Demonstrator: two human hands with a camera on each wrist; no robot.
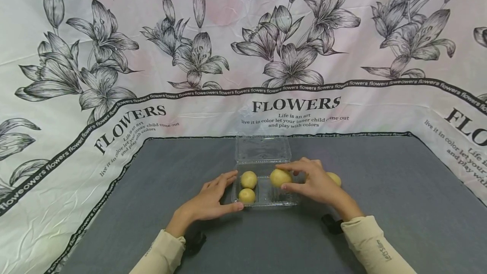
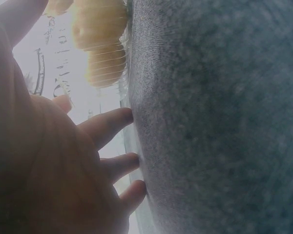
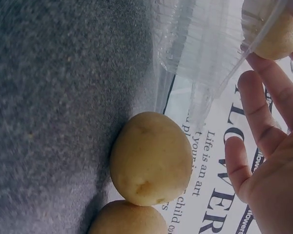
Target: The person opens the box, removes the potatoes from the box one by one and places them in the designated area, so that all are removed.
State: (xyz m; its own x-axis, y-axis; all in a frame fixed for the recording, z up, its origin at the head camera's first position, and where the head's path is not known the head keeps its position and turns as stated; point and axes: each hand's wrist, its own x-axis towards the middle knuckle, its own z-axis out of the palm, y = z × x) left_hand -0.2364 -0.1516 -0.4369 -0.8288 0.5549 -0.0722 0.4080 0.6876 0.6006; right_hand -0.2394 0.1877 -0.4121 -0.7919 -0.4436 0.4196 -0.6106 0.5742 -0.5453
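A clear plastic box (image 1: pixel 266 203) with two potatoes, a rear potato (image 1: pixel 249 179) and a front potato (image 1: pixel 247 196), in its left part stands on the table, its lid (image 1: pixel 262 149) tipped back. My right hand (image 1: pixel 317 183) pinches another potato (image 1: pixel 280 178) between thumb and fingers over the box's right part. In the right wrist view that held potato (image 3: pixel 279 36) shows at the box's rim. My left hand (image 1: pixel 213 198) rests along the box's left side, fingers extended and thumb at the front corner. Spread fingers (image 2: pixel 110 126) show in the left wrist view.
On the grey table (image 1: pixel 182 155), right of the box, lies a potato (image 1: pixel 335 179) partly behind my right hand. The right wrist view shows a loose potato (image 3: pixel 150 158) with a second potato (image 3: pixel 129 219) against it. A flower-printed cloth (image 1: pixel 213 115) borders the table's back and sides.
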